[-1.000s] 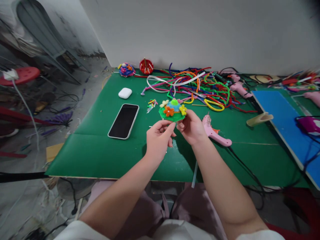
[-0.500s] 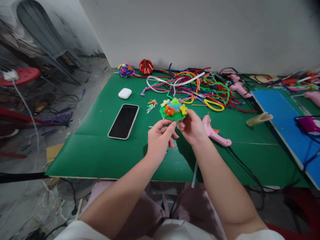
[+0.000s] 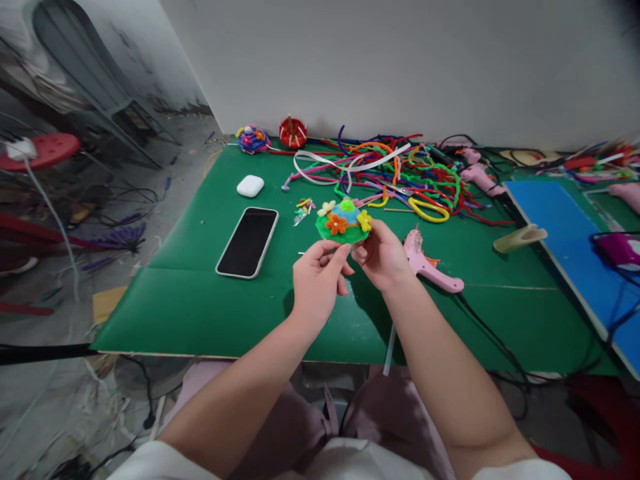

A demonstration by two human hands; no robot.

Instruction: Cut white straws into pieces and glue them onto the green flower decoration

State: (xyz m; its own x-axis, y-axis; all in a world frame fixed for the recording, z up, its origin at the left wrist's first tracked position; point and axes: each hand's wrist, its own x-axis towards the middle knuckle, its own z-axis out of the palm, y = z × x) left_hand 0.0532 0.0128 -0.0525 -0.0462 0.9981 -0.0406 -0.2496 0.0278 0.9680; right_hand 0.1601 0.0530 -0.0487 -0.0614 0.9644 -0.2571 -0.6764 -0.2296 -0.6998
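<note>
Held above the green table (image 3: pixel 200 300) is a small pipe-cleaner hat (image 3: pixel 350 235) with a green brim, a blue crown and orange, yellow and cream flowers. My right hand (image 3: pixel 384 257) grips the brim at its right side, fingers curled beneath. At the near edge, my left hand (image 3: pixel 323 270) is closed with thumb and fingertips against the brim. The hat's underside and some fingertips are hidden. Close to my right forearm lies a pink glue gun (image 3: pixel 433 270), and a clear glue stick (image 3: pixel 390 350) pokes out below that arm.
A phone (image 3: pixel 249 242) and a white earbud case (image 3: pixel 250 187) lie on the left. Behind the hat are tangled pipe cleaners (image 3: pixel 370 163) and yellow-handled scissors (image 3: pixel 429 210). Two small craft pieces, one blue-purple (image 3: pixel 253 140) and one red (image 3: pixel 293 133), stand far left. A blue board (image 3: pixel 565 240) lies right.
The hat has shifted slightly left and turned a little in my fingers. Both hands moved left with it by a small amount.
</note>
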